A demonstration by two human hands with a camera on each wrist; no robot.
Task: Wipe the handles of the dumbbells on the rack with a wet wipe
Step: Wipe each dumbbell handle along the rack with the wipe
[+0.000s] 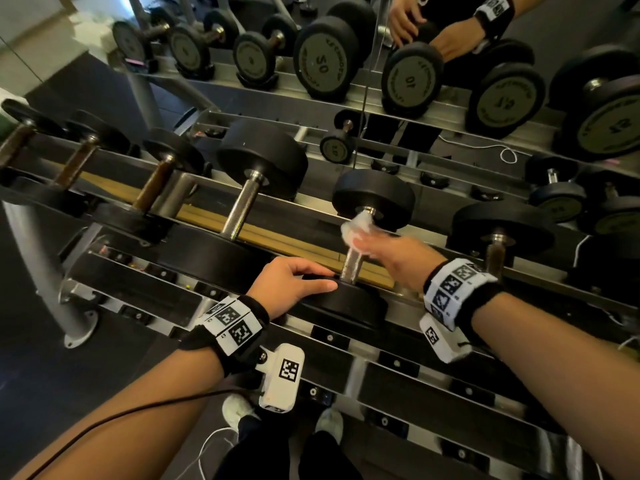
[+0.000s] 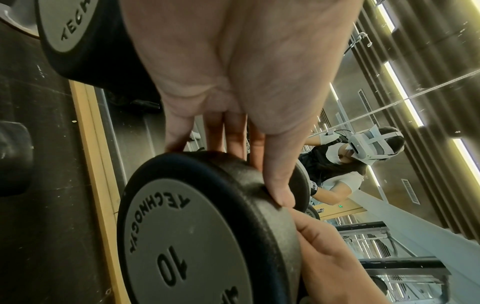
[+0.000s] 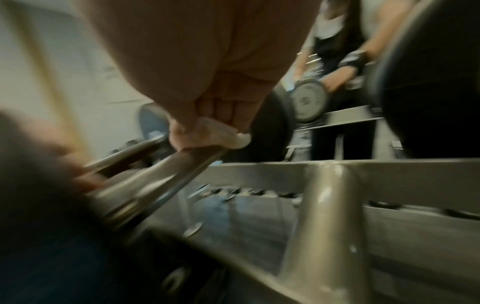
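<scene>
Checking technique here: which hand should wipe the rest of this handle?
Right hand: it already grips the wet wipe on the handle. The left hand steadies the dumbbell's near weight.

Wet wipe [image 1: 358,230] and right hand [image 1: 391,252] blur (handle [image 1: 351,263] partly hidden).
</scene>
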